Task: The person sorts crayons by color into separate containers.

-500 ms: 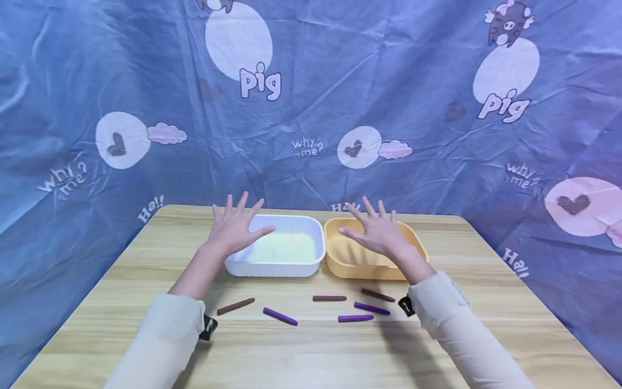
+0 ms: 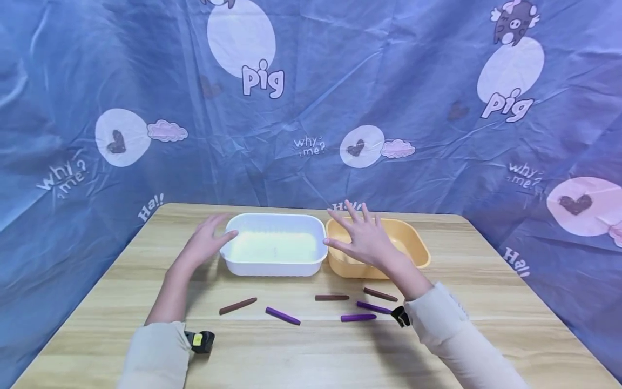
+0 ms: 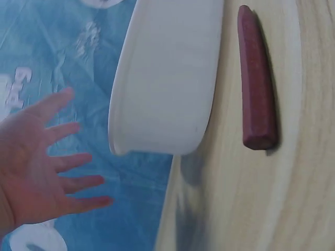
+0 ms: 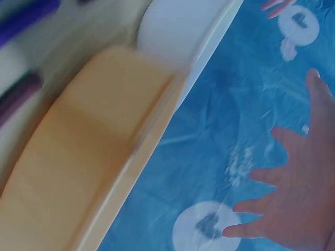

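My left hand (image 2: pixel 201 246) hovers at the left end of a white plastic basket (image 2: pixel 274 268), thumb toward its rim; the left wrist view shows a gap between the spread fingers and the basket (image 3: pixel 165 89). Over the left part of a yellow basket (image 2: pixel 418 248) hangs my right hand (image 2: pixel 366 240), fingers spread and holding nothing. In front of the baskets lie brown crayons, one at left (image 2: pixel 238 306), one in the middle (image 2: pixel 332 297) and one at right (image 2: pixel 380 294). Purple crayons lie among them: one left of centre (image 2: pixel 283 316), two at right (image 2: pixel 358 318).
The two baskets stand side by side near the back of a wooden table (image 2: pixel 301 356). Behind the table hangs a blue printed cloth (image 2: pixel 311 97). A black wrist strap device (image 2: pixel 201 341) sits at the left cuff, another (image 2: pixel 400 316) at the right.
My left hand has moved left and down, from over the white basket to beside its left end. The right hand has shifted slightly left. The crayons and baskets keep their places.
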Tool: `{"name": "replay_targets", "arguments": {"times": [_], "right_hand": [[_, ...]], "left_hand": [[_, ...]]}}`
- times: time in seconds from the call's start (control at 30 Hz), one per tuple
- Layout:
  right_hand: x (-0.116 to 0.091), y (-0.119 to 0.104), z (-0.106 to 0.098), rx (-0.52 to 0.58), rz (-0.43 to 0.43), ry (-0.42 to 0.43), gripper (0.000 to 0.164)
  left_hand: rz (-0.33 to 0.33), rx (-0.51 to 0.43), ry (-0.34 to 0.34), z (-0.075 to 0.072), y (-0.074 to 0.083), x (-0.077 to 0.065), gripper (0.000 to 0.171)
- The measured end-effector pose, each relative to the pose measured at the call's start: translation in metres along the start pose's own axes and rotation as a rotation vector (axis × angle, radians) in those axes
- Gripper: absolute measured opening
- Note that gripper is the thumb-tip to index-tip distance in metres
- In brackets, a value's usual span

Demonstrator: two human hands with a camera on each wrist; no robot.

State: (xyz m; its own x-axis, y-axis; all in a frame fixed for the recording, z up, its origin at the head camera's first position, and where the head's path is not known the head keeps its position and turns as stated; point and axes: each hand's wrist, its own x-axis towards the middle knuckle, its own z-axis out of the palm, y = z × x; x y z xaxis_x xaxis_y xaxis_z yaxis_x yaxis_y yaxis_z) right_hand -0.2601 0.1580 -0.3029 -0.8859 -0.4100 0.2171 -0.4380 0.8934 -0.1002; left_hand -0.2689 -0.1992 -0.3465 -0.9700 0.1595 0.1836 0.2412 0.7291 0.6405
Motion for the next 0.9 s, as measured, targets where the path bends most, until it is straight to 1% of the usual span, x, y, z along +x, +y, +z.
{"name": "replay_targets", "arguments": {"times": [0.13,0.2,0.33,0.4,0.47,0.6,0.63,0.7,0.73,0.9], "right_hand": [[-0.006,-0.018,0.003,0.022,-0.072,0.022,0.071],[-0.01,-0.027,0.007,0.02,-0.112,0.032,0.071],[-0.019,-0.043,0.015,0.02,-0.179,0.046,0.074],[-0.023,-0.05,0.019,0.029,-0.205,0.046,0.075],[-0.027,-0.057,0.024,0.034,-0.229,0.031,0.076],[-0.036,-0.069,0.033,0.071,-0.258,-0.048,0.076],[-0.038,-0.071,0.036,0.079,-0.264,-0.071,0.075],[-0.04,-0.076,0.041,0.084,-0.281,-0.09,0.072],[-0.042,-0.078,0.043,0.091,-0.285,-0.09,0.071],[-0.047,-0.09,0.05,0.126,-0.32,-0.042,0.058]], "left_hand": [[-0.021,-0.131,-0.053,0.0,-0.011,-0.005,0.062],[-0.042,-0.221,-0.097,0.0,-0.017,-0.006,0.063],[-0.078,-0.434,-0.189,0.002,-0.028,-0.007,0.066],[-0.1,-0.519,-0.222,0.004,-0.031,-0.007,0.068],[-0.109,-0.591,-0.245,0.005,-0.034,-0.006,0.069],[-0.117,-0.673,-0.277,0.007,-0.037,-0.007,0.069],[-0.115,-0.685,-0.282,0.007,-0.038,-0.007,0.069],[-0.105,-0.701,-0.29,0.007,-0.039,-0.007,0.07],[-0.112,-0.718,-0.288,0.007,-0.039,-0.007,0.07],[-0.113,-0.74,-0.289,0.007,-0.04,-0.007,0.071]]}}
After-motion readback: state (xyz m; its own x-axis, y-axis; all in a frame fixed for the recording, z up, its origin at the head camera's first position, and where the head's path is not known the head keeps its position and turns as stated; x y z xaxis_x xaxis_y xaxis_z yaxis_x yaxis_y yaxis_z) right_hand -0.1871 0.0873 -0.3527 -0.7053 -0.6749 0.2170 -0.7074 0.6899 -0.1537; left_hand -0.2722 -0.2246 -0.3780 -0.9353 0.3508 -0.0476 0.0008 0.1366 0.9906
